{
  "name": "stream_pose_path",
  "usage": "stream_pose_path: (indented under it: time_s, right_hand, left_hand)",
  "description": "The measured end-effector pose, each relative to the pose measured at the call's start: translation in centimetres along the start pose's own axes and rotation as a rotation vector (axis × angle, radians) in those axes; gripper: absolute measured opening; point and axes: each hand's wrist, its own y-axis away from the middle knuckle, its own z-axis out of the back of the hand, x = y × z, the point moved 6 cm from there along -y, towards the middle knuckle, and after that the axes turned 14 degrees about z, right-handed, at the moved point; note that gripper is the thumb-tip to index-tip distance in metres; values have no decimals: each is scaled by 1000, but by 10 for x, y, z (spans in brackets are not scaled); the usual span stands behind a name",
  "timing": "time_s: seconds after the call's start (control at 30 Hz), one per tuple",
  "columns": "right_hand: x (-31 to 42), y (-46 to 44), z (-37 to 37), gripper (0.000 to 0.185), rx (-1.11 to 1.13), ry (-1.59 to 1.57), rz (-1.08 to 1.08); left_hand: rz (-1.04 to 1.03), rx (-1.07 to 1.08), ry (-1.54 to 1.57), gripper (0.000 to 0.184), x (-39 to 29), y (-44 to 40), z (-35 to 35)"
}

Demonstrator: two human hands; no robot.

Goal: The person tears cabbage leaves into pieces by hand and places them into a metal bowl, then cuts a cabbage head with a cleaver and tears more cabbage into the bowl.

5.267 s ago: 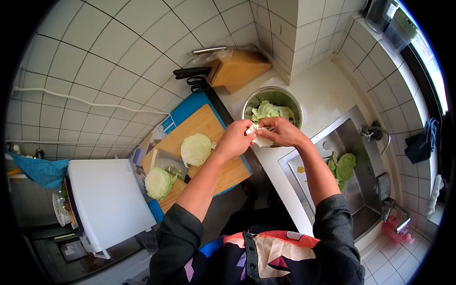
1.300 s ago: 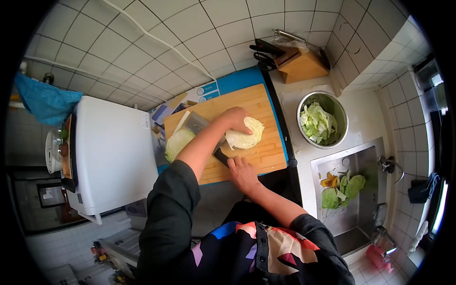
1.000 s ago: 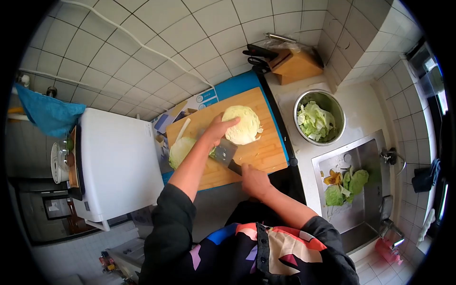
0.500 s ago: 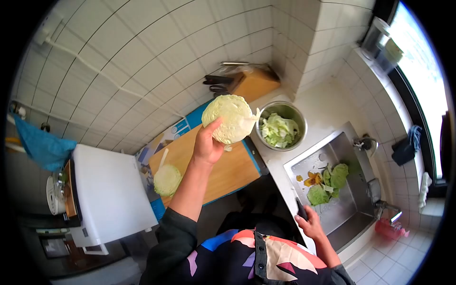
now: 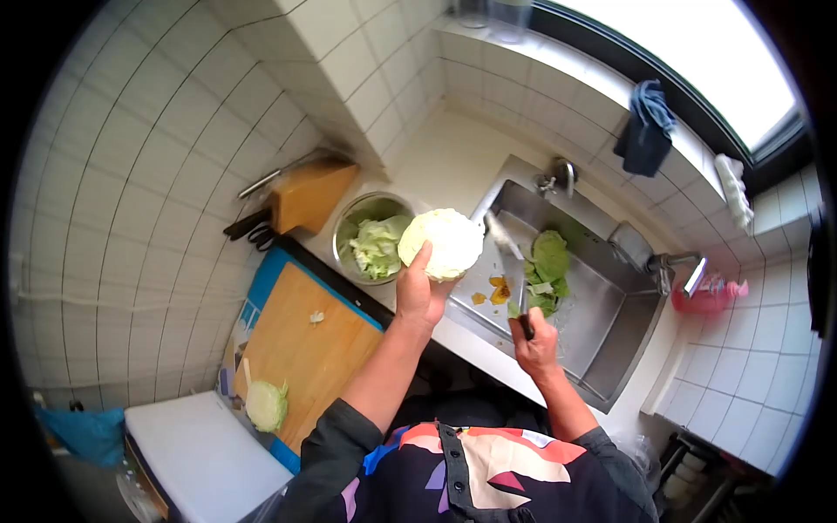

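My left hand (image 5: 419, 295) grips a pale cut cabbage (image 5: 449, 244) from below, thumb across its near face. It is held up between the metal bowl and the sink. My right hand (image 5: 537, 344) is closed round the dark handle of a knife (image 5: 514, 277), whose blade points up and away over the sink, apart from the cabbage. Loose cabbage leaves (image 5: 380, 247) fill part of the metal bowl (image 5: 338, 253), which the held cabbage partly hides. Another cabbage piece (image 5: 266, 406) lies on the wooden cutting board (image 5: 305, 366) beside a small scrap (image 5: 316, 317).
Green outer leaves (image 5: 549, 257) and yellowed bits (image 5: 499, 290) lie in the steel sink (image 5: 602, 336). A faucet (image 5: 684, 270) and a pink bottle (image 5: 711, 295) stand at its right. A knife block (image 5: 316, 196) with scissors (image 5: 261, 235) sits by the wall.
The view has turned right toward the sink. My left hand has carried the cabbage from above the board to beside the sink. The knife has been raised, and its blade now shows.
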Motion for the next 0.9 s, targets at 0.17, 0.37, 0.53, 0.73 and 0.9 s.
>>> stream_pose_path:
  time_s: [0.17, 0.37, 0.53, 0.73, 0.9]
  right_hand:
    - [-11, 6, 8, 12, 29, 8, 52]
    - [-22, 5, 18, 12, 39, 8, 102]
    - [-26, 3, 22, 13, 60, -1, 117]
    - [-31, 1, 20, 11, 64, 30, 90]
    - [-28, -3, 15, 9, 33, 30, 50]
  left_hand:
    - [40, -5, -30, 40, 23, -16, -23]
    - [84, 139, -37, 40, 37, -37, -25]
    - [83, 170, -59, 40, 36, -39, -32]
    - [107, 183, -104, 39, 38, -34, -39]
    - [71, 169, -152, 39, 37, -24, -54]
